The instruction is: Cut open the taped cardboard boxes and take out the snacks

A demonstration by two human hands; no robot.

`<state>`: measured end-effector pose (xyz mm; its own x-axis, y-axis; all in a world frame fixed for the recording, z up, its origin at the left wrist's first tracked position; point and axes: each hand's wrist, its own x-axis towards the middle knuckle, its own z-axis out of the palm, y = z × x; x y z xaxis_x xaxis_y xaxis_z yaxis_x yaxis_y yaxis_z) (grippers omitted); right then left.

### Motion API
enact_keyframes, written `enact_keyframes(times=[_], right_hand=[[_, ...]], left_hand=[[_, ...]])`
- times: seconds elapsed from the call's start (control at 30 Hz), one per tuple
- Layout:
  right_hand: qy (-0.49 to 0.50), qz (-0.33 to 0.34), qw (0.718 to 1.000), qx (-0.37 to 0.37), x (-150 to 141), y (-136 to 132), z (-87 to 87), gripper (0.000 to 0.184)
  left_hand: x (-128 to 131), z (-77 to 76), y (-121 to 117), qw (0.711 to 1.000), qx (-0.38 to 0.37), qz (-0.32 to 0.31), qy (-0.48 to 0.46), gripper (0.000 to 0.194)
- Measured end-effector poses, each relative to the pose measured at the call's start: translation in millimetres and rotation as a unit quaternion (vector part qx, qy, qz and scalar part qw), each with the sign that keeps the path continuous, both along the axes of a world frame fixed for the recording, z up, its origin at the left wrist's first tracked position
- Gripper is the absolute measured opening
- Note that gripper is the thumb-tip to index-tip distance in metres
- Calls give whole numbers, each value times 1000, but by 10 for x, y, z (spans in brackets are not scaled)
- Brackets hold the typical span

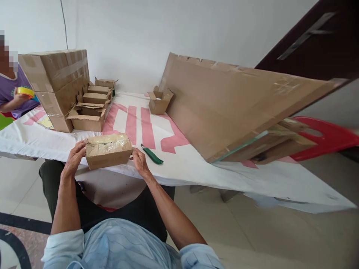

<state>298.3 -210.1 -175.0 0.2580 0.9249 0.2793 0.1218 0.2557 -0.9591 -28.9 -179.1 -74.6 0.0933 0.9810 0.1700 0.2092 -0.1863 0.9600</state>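
Note:
A small cardboard box [109,151], closed and covered on top with shiny clear tape, is held at the table's front edge. My left hand [75,155] grips its left end, fingers against the side. At the opposite end, my right hand [139,160] has its fingers closed on the lower right corner. Just right of that hand, a green-handled utility knife [152,154] lies on the white and pink tablecloth [131,123].
Stacked taped cartons [63,74] stand at left, beside several open small boxes [88,116]. Another open box [159,101] sits near the wall. A large cardboard sheet [224,101] leans at right by a red chair [322,138]. A person [19,87] at far left holds yellow tape [25,92].

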Motion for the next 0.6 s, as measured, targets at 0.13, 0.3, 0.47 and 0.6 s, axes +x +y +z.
enact_keyframes(times=[0.13, 0.3, 0.47, 0.6], right_hand=[[17, 1, 1000, -10, -23, 35, -14, 64], [20, -14, 1000, -9, -59, 55, -98, 64], [25, -16, 999, -18, -94, 20, -167, 68], [29, -19, 999, -13, -112, 0, -175, 69]], left_hand=[[32, -3, -10, 1000, 29, 10, -2, 62], [52, 44, 3, 999, 29, 16, -1, 59], [47, 110, -54, 1000, 27, 10, 10, 48], [62, 151, -86, 999, 33, 5, 11, 48]])
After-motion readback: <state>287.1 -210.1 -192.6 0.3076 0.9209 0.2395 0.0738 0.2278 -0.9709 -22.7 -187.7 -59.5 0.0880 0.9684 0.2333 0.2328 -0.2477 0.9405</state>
